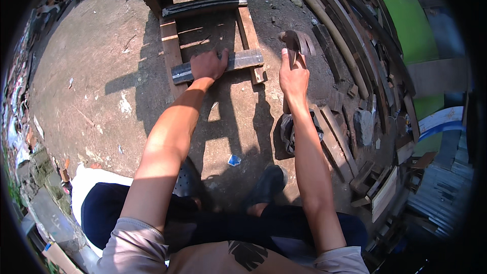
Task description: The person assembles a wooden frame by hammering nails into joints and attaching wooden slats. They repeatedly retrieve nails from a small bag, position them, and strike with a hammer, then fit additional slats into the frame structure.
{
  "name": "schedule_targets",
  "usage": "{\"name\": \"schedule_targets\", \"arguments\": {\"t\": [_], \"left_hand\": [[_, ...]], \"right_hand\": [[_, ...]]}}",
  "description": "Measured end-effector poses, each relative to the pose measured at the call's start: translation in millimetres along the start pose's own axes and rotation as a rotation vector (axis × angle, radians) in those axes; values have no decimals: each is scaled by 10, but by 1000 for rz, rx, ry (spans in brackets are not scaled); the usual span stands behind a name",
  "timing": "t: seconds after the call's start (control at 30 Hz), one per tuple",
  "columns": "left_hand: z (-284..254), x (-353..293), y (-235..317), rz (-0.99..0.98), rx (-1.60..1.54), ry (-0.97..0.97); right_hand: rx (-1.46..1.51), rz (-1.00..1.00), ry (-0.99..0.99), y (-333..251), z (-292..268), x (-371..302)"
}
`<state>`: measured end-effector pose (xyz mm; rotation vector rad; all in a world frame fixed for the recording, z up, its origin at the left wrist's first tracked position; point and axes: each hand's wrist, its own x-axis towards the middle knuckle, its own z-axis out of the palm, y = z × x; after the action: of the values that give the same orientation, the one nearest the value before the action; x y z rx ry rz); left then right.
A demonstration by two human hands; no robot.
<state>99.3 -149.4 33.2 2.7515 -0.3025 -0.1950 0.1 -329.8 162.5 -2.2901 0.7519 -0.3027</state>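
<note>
A wooden frame (pixel 247 26) like a ladder or chair lies ahead of me on the concrete. Across its near end sits a weathered grey board (pixel 246 61). My left hand (pixel 208 66) wraps over the middle of that board, its fingers partly hidden beyond the far edge. To the right of the frame, my right hand (pixel 294 81) grips a claw hammer (pixel 303 43) by the handle, just below the head. The hammer head is raised, apart from the board. A second dark crosspiece (pixel 203 7) spans the frame farther away.
Long timber strips and poles (pixel 335 25) lie piled along the right, beside a green wall (pixel 398 15). A dark bag (pixel 287 134) rests on the ground below my right forearm. Loose planks (pixel 332 142) lie next to it. Rubble (pixel 30 147) lines the left edge.
</note>
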Motion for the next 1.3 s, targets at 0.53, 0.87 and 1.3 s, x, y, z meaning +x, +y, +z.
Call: {"name": "schedule_targets", "arguments": {"t": [0.53,0.87,1.3], "left_hand": [[-34,-9,123,-17,-17,-75],[18,-14,166,-48,-50,10],[135,-1121,2022,1408,-531,32]], "right_hand": [[-274,68,-218,674,346,-121],[-554,122,-459,469,-1189,121],[-1218,-339,-1014,1556,-1898,-644]]}}
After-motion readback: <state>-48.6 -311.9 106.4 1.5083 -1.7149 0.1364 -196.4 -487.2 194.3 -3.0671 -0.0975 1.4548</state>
